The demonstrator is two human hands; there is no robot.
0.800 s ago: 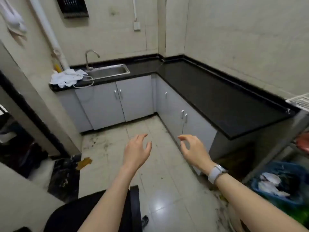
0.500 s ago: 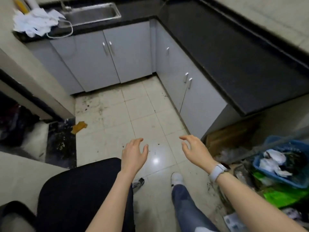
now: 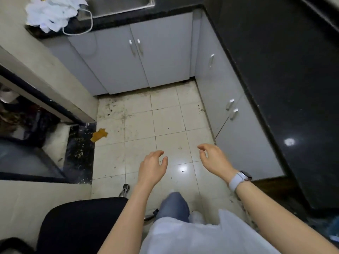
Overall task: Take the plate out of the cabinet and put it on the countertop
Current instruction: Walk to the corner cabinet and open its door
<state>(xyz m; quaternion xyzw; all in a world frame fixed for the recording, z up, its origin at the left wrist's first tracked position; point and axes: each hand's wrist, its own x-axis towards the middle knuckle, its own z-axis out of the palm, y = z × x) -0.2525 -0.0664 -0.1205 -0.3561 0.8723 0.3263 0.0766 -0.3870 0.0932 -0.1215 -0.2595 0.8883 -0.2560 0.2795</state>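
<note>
head view: the left hand (image 3: 153, 166) hangs in the lower middle of the frame over the tiled floor (image 3: 165, 121), fingers loosely curled and spread, holding nothing. the right hand (image 3: 213, 159) is just to its right, near the lower cabinet doors, fingers likewise apart and curled, empty; a white watch (image 3: 237, 180) sits on that wrist. the grey cabinet (image 3: 139, 57) doors run across the upper middle and down the right side, all closed, so the plate cannot be seen. the black countertop (image 3: 286, 70) fills the right of the frame. a sink (image 3: 119, 4) and crumpled white cloth (image 3: 53, 11) sit at the upper left. a black chair (image 3: 78, 222) is at lower left, and a yellow scrap (image 3: 99, 134) lies on the floor at middle left.
</note>
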